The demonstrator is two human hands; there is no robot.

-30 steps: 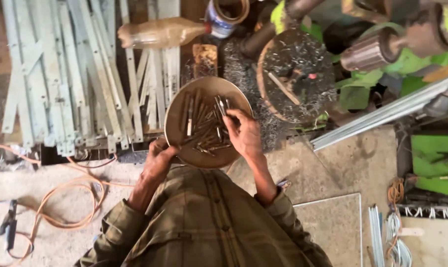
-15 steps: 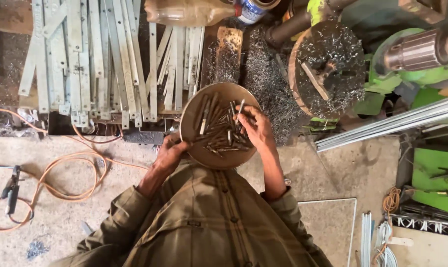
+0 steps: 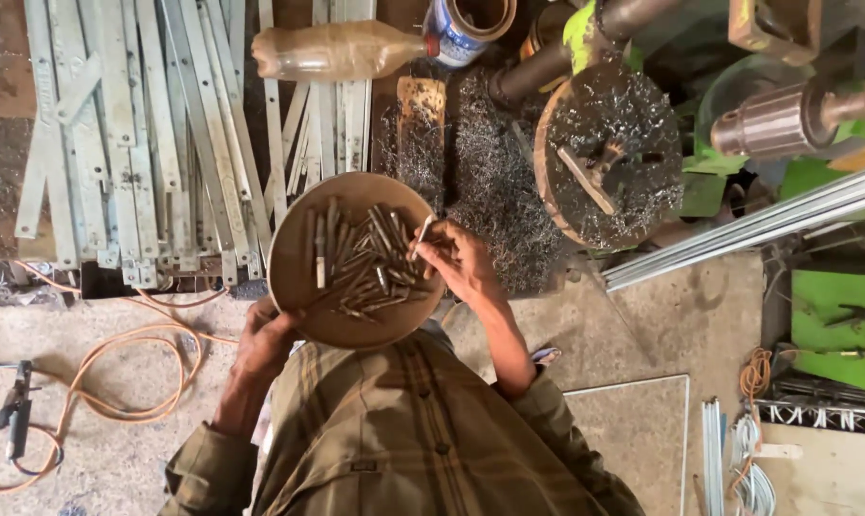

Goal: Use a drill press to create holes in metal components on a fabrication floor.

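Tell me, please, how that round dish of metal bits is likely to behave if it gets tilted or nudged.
The round dish probably tips easily: only the left hand grips its near rim. The metal bits lie loose and look cylindrical, so they would likely roll or slide. Piled steel probably makes it heavy for its size.

brown round bowl (image 3: 294, 277) of grey-brown metal bits (image 3: 361, 263); olive plaid shirt (image 3: 404, 430); orange cable (image 3: 117, 382); pale grey strips (image 3: 127, 124); bright green machine (image 3: 833, 325).

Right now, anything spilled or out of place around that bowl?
Yes. Metal swarf lies heaped loose on the floor just beyond the bowl and covers the round drill table. A plastic bottle lies on its side across the metal strips. The bits in the bowl look contained.
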